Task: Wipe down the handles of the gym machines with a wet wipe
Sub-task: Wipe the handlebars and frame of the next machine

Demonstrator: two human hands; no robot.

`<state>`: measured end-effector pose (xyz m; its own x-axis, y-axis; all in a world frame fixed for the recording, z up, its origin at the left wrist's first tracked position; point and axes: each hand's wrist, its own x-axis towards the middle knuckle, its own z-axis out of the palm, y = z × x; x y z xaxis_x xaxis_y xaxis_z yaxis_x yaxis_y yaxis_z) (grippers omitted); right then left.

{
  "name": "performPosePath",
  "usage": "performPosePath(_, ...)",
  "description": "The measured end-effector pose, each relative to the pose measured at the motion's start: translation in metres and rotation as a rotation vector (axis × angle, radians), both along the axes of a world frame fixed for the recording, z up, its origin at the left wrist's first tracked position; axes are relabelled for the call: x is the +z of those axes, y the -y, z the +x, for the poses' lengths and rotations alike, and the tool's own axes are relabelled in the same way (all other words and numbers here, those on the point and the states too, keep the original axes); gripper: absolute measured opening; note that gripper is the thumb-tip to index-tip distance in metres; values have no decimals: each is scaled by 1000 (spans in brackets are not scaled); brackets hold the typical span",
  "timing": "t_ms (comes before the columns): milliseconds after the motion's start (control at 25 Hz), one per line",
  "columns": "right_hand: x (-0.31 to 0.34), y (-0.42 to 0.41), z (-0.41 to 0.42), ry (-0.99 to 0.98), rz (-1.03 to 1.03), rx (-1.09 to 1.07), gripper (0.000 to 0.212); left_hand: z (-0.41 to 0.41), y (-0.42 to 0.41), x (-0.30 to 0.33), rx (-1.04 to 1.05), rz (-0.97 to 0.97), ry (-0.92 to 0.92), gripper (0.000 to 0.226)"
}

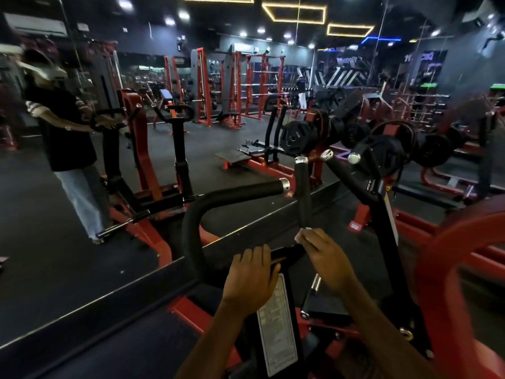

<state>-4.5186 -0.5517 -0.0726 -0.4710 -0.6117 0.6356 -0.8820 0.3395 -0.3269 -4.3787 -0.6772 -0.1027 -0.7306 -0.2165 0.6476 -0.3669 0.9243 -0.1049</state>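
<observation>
White wet wipe [300, 235] barely peeks from the grasping right hand [325, 255]; left hand [251, 274] grips the handle [287, 254]

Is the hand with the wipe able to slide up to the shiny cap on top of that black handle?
Probably yes. The right hand grips the wet wipe around the bottom of the upright handle, and nothing sits on the foam between it and the silver cap. The left hand holds a lower bar, out of the way.

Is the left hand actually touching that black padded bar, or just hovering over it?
Touching. The head view shows the left hand lying on the black padded bar, its fingers curled over the top with no gap visible.
</observation>
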Motion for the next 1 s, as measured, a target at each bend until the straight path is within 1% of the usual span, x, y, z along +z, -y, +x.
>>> performPosePath(40,-10,5,7,71,-71,-56,19,-1,0,2,-4,8,-7,53)
performPosePath(80,-19,9,17,137,-110,-66,17,-1,-1,2,1,7,-23,53)
performPosePath(120,-22,12,27,183,-160,-105,21,-1,-1,3,12,11,-42,53)
performPosePath(160,-28,16,33,208,-161,-129,29,-1,-2,4,16,28,-47,52)
performPosePath(200,-30,16,39,211,-142,-104,37,0,-3,6,14,48,-41,50)
performPosePath(240,-33,14,39,152,-122,-98,40,0,-5,6,10,55,-52,49)
performPosePath(280,-30,12,44,165,-120,-71,39,-1,-6,7,15,60,-64,47)
performPosePath(360,-28,7,44,75,-112,-23,29,-4,-6,11,38,68,-62,44)
performPosePath(400,-26,3,45,-7,-66,-6,33,-6,-7,12,50,66,-65,44)
performPosePath(440,-25,-2,42,-131,-14,37,41,-7,-8,13,58,60,-65,44)
performPosePath(480,-26,-4,34,-197,0,74,43,-7,-8,12,64,49,-59,44)
performPosePath(520,-26,-6,29,-178,-2,96,39,-7,-8,11,68,40,-48,44)
performPosePath(640,-23,-13,6,21,-59,48,25,-6,-8,9,73,5,-44,45)
performPosePath(720,-17,-15,-8,137,-225,-50,21,-7,-8,8,73,-11,-52,45)
performPosePath(800,-11,-11,-15,213,-423,-120,27,-7,-8,7,79,-30,-56,46)
performPosePath(880,-12,-1,-7,284,-496,-132,25,-7,-7,7,63,-42,-59,46)
performPosePath(1000,-19,8,20,402,-573,-188,16,-6,-7,6,62,-25,-70,46)
